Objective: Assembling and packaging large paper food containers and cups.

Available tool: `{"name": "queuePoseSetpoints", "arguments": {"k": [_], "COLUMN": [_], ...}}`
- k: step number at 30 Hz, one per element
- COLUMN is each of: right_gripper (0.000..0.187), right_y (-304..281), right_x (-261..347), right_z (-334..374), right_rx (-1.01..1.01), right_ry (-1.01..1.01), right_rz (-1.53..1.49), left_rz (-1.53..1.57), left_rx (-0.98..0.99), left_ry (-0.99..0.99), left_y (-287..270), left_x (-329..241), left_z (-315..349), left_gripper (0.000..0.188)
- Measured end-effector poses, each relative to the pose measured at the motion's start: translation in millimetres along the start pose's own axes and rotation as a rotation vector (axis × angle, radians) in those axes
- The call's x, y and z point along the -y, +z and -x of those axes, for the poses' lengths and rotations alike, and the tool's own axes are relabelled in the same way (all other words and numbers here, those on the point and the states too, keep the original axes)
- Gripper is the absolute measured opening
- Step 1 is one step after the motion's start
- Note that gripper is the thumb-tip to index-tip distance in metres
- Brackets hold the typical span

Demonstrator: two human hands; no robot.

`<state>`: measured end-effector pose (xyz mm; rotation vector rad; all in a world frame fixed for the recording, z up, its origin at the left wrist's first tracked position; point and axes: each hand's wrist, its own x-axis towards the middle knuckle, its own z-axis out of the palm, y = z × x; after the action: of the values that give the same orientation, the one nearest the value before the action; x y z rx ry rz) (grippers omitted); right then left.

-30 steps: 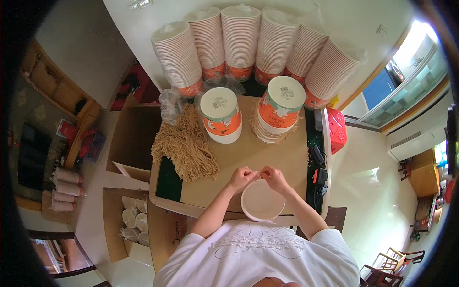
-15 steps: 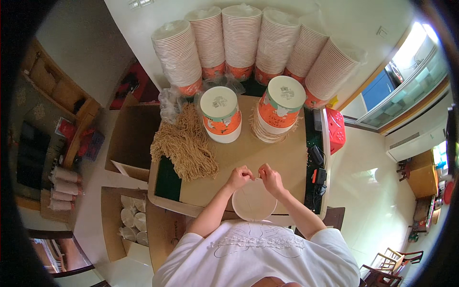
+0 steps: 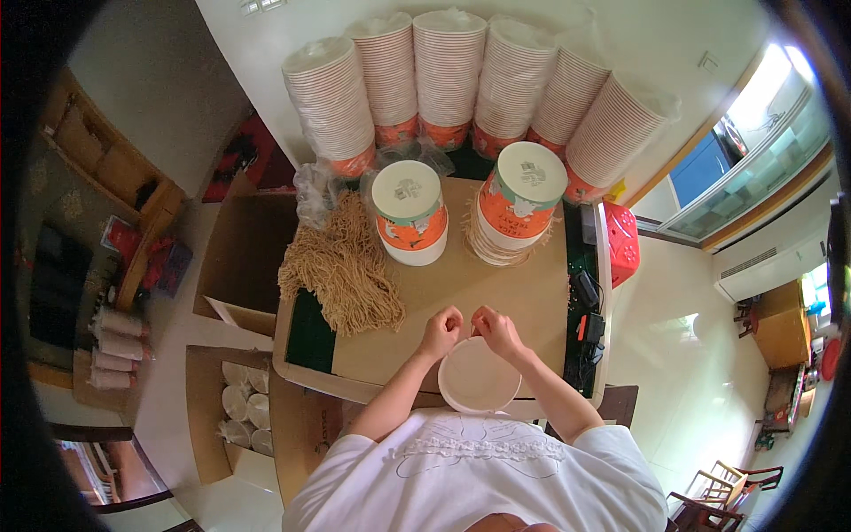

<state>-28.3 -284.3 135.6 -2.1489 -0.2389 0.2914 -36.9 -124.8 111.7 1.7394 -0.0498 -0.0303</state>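
A round white paper tub (image 3: 480, 377) rests against my front at the table's near edge. My left hand (image 3: 441, 332) is closed in a pinch just off the tub's upper left rim. Beside it, my right hand (image 3: 496, 332) pinches at the far rim, its fingertips close to the left ones. What the fingers hold is too small to make out. A heap of tan twisted cords (image 3: 344, 275) lies at the left of the table. Two upside-down piles of orange-printed paper tubs, a left pile (image 3: 411, 222) and a right pile (image 3: 517, 213), stand beyond my hands; tan cords show around the right one.
Tall plastic-wrapped stacks of tubs (image 3: 449, 75) line the wall. Cardboard (image 3: 434, 293) covers the tabletop. A black adapter with cables (image 3: 589, 328) lies at the right edge, near a red plastic stool (image 3: 622, 239). Open cartons (image 3: 208, 390) stand left, one holding wrapped white stacks.
The tub has shifted slightly right and down. My hands have drawn a little to the left, the left one turning more upright; both remain pinched.
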Motion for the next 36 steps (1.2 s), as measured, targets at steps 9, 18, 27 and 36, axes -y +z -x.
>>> {"name": "queuePoseSetpoints", "arguments": {"k": [9, 18, 27, 36], "right_gripper": [0.007, 0.009, 0.007, 0.009], "right_y": [4.8, 8.0, 7.2, 6.8], "right_x": [2.5, 0.6, 0.9, -9.9], "right_z": [3.5, 2.9, 4.3, -2.0], "right_rx": [-0.078, -0.079, -0.068, 0.069], "right_ry": [-0.052, -0.064, -0.109, -0.010], "right_rz": [0.053, 0.080, 0.078, 0.064], "left_rz": [-0.001, -0.031, -0.402, 0.209], "left_rx": [0.276, 0.264, 0.264, 0.420], "left_ry": [0.028, -0.001, 0.035, -0.264], "left_y": [-25.8, -28.3, -17.3, -10.6], "left_x": [8.9, 6.8, -10.8, 12.1], "left_z": [3.7, 6.0, 4.1, 7.9], "left_gripper": [0.016, 0.026, 0.008, 0.012]}}
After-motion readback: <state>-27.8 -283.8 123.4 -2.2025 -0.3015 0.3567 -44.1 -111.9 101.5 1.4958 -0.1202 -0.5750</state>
